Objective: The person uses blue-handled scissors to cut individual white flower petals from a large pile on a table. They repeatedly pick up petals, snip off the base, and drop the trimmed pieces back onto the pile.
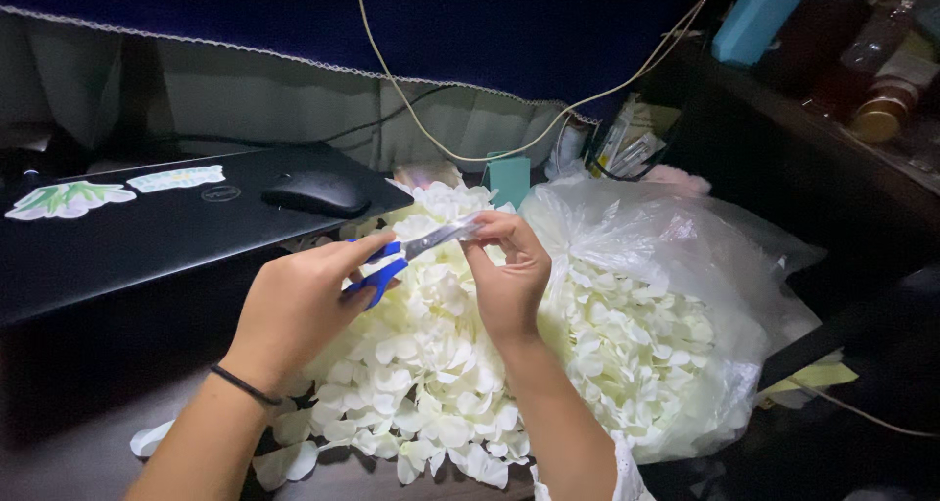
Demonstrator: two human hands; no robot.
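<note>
Left hand grips blue-handled scissors, blades pointing right. Right hand pinches the blade tips, fingers narrow. Both above a heap of cream fabric petals beside a clear plastic bag on the table.

Petal heap and plastic bag ahead, laptop left, bare tabletop near-left.

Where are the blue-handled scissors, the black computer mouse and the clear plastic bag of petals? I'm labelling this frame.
Blue-handled scissors (384,272): head view, on the blue handle loop.
Black computer mouse (315,192): head view, on its top shell.
Clear plastic bag of white petals (627,217): head view, on the bag's upper film.
</note>
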